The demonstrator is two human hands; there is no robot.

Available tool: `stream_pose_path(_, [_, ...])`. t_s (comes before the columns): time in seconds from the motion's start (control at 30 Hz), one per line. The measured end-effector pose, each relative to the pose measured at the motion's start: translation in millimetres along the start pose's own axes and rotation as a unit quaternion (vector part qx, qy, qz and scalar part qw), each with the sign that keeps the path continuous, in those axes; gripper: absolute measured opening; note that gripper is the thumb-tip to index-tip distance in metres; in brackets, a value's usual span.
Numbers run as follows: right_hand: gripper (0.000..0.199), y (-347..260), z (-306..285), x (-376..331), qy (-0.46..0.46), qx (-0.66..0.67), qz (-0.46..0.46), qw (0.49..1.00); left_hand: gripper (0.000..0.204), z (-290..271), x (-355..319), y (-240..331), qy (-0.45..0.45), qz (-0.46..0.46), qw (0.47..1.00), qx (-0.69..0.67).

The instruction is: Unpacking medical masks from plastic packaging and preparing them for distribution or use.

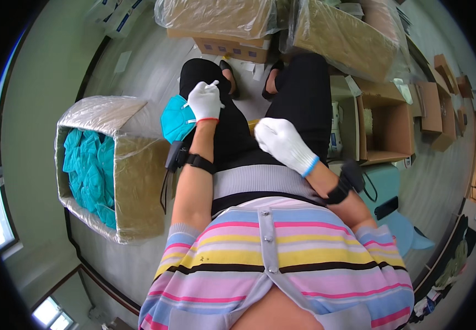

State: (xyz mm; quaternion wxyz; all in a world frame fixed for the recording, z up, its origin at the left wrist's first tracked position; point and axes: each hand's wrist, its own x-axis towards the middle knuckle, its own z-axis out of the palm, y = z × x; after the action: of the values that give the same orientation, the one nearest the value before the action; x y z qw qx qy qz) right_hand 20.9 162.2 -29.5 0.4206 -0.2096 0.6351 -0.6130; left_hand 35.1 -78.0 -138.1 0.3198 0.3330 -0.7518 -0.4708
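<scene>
My left hand, in a white knit glove with a red cuff, is closed above my left thigh. A teal folded face mask hangs at its outer side, and a white strap runs from the mask toward the glove and wrist. Over my lap, my right hand wears a white glove with a blue cuff. Its fingers are curled together, and whatever may be inside them is hidden. To the left stands a plastic-lined carton holding a heap of teal masks.
Plastic-covered cartons stand ahead of my feet, with a smaller printed carton below one. On my right are an open brown carton holding little that shows, white packages, and a pale teal stool bearing a dark phone-like object.
</scene>
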Motion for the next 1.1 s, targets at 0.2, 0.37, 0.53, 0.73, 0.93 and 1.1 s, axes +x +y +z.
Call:
stream_pose_path(0.2, [0.021, 0.9, -26.8, 15.5, 0.012, 0.133, 0.017, 0.991, 0.029, -10.2, -8.2, 53.0, -0.138, -0.219, 0.949, -0.183])
stream_pose_path(0.37, [0.022, 7.7, -20.8, 77.4, 0.019, 0.16, 0.055, 0.985, 0.035, -18.1, -10.7, 52.3, -0.153, -0.237, 0.938, -0.203])
stream_pose_path(0.53, [0.034, 28.5, -8.0, 123.2, 0.005, -0.115, -0.145, 0.983, 0.031, -16.9, -12.1, 48.5, -0.183, -0.222, 0.935, -0.206])
stream_pose_path(0.73, [0.025, 40.2, 3.5, 122.7, -0.008, -0.322, -0.291, 0.901, 0.024, -8.8, -5.2, 39.1, -0.148, -0.046, 0.987, -0.044])
stream_pose_path(0.93, [0.015, 45.4, -4.7, 74.5, -0.015, -0.293, -0.297, 0.908, 0.027, -16.3, 4.1, 50.9, -0.107, -0.268, 0.94, -0.182])
stream_pose_path(1.1, [0.023, 27.1, -14.0, 78.3, 0.018, 0.083, 0.037, 0.996, 0.015, -17.1, 1.4, 47.5, -0.174, -0.28, 0.915, -0.233])
